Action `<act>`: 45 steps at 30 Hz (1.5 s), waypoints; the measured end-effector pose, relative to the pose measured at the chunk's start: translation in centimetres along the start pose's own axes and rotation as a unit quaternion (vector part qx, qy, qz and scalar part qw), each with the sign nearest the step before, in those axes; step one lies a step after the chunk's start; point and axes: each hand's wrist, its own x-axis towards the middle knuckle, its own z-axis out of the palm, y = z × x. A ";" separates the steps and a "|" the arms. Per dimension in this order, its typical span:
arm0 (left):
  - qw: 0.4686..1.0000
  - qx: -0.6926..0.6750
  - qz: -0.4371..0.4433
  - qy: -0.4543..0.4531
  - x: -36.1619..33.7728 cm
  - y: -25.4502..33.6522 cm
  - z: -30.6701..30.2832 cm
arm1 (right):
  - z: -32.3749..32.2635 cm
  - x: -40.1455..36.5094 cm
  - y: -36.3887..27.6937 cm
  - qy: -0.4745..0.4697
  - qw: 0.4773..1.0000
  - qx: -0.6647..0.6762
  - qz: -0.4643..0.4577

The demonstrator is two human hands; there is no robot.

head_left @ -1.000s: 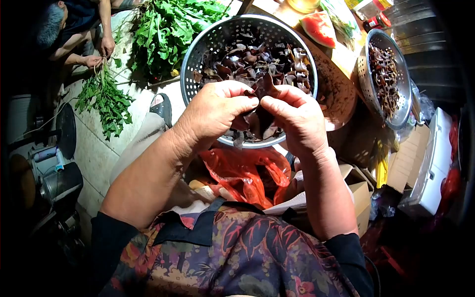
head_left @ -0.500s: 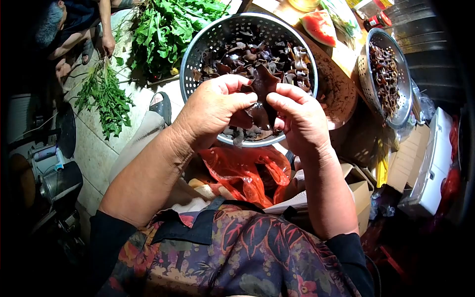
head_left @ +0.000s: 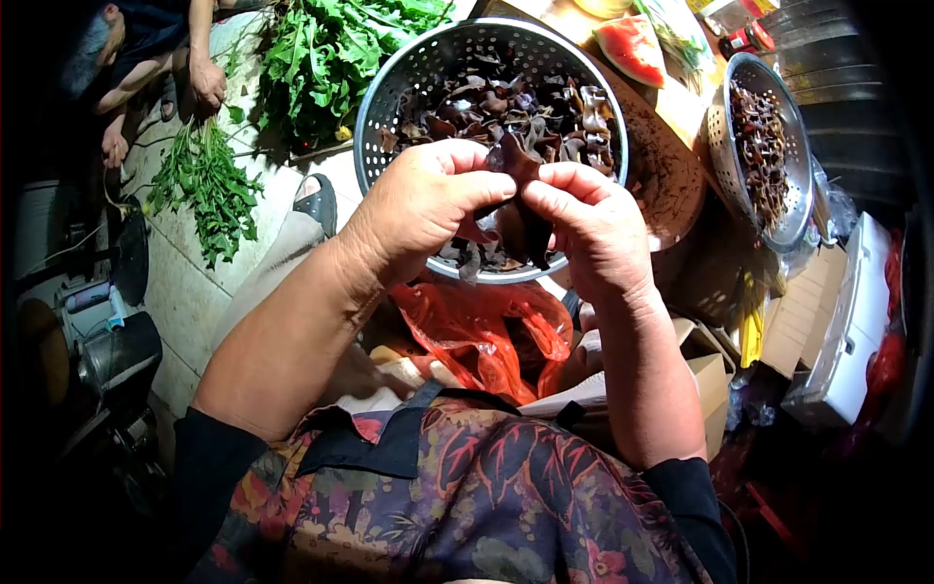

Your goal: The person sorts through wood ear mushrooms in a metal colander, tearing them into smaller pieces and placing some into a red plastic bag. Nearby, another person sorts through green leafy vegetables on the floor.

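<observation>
A dark brown piece of wood ear mushroom (head_left: 526,229) is pinched between my two hands, above the near part of a metal colander (head_left: 366,146). My left hand (head_left: 423,200) grips its left side between thumb and fingers. On the right side, my right hand (head_left: 593,219) holds it the same way, with the thumbs close together. Many more wood ears (head_left: 486,109) lie in the colander, glossy and curled. Below it, a crumpled red plastic bag (head_left: 486,341) rests by my lap.
Leafy greens (head_left: 336,63) lie left of the colander. Another person's hand (head_left: 207,82) holds a bunch of greens (head_left: 206,190). To the right are a watermelon piece (head_left: 630,49), a second colander (head_left: 717,131) of wood ears, and a white box (head_left: 844,326).
The wood ear has turned and folded narrower between my fingers, and my thumbs are closer together. At the far left, the other person's lower hand has shifted slightly.
</observation>
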 end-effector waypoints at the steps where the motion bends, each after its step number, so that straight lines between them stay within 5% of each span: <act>1: 0.999 0.036 0.015 0.011 -0.1 0.1 0.1 | -0.1 0.0 0.0 0.002 1.000 -0.010 0.000; 8: 0.989 0.120 0.075 0.044 -0.5 0.3 0.7 | 0.0 0.0 0.0 -0.004 1.000 -0.004 -0.019; 15: 0.985 0.168 0.030 -0.008 -0.6 0.5 0.1 | -0.2 0.0 0.4 -0.027 0.999 -0.016 -0.015; 27: 0.991 -0.115 -0.001 -0.074 -0.2 -1.6 -0.3 | 0.6 -0.4 1.1 -0.030 0.996 -0.032 -0.077; 37: 0.999 -0.024 0.021 -0.015 -0.5 0.3 0.1 | -0.4 0.0 0.5 0.007 0.999 0.050 -0.011; 45: 0.996 -0.044 0.067 0.047 -0.1 -0.2 0.0 | -0.5 0.2 0.3 0.089 0.990 0.079 -0.074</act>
